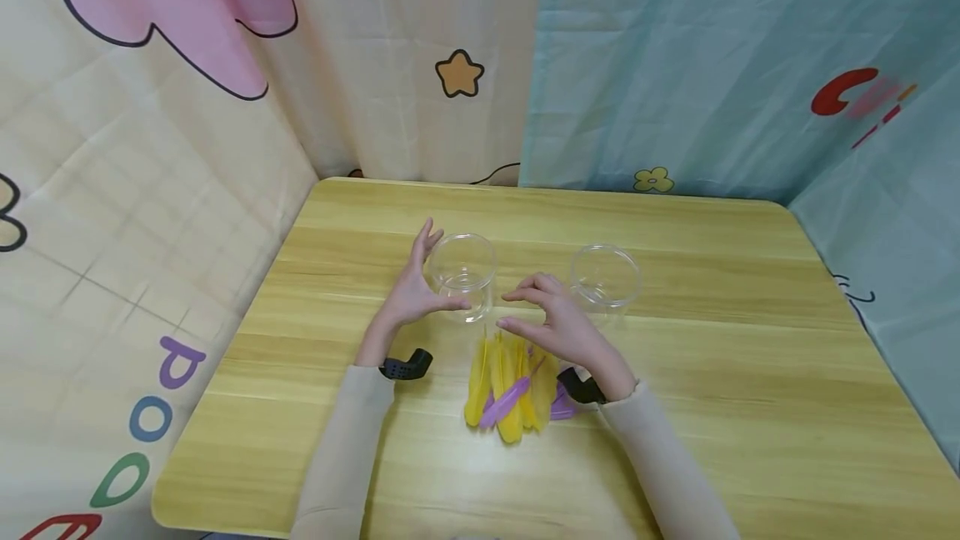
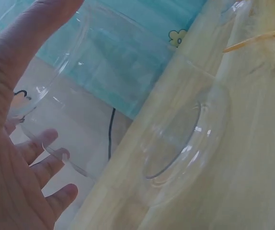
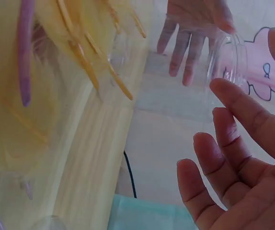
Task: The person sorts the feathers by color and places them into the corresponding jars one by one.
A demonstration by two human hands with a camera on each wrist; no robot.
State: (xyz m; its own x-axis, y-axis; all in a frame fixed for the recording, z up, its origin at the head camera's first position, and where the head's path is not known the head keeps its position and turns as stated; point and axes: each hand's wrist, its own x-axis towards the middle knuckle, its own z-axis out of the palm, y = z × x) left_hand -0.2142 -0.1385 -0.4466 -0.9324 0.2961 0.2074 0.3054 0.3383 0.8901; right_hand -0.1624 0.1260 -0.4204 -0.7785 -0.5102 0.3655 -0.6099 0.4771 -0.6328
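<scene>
Around the left side of a clear glass jar (image 1: 474,307) is my left hand (image 1: 415,290), its thumb crossing the front and its fingers spread fairly straight behind. In the left wrist view the jar (image 2: 176,177) stands on the tabletop with its wide rim beside the thumb. My right hand (image 1: 558,325) hovers between that jar and a second clear jar (image 1: 606,275), holding nothing, its thumb apart from loosely bent fingers. Below it lies a bunch of yellow feathers (image 1: 504,407) with purple feathers (image 1: 506,402) among them. In the right wrist view, the feather quills (image 3: 92,72) point toward the back.
The light wood table (image 1: 750,373) has rounded corners. Patterned curtains (image 1: 405,40) hang along its back and sides. Black wrist bands (image 1: 405,365) sit at both cuffs.
</scene>
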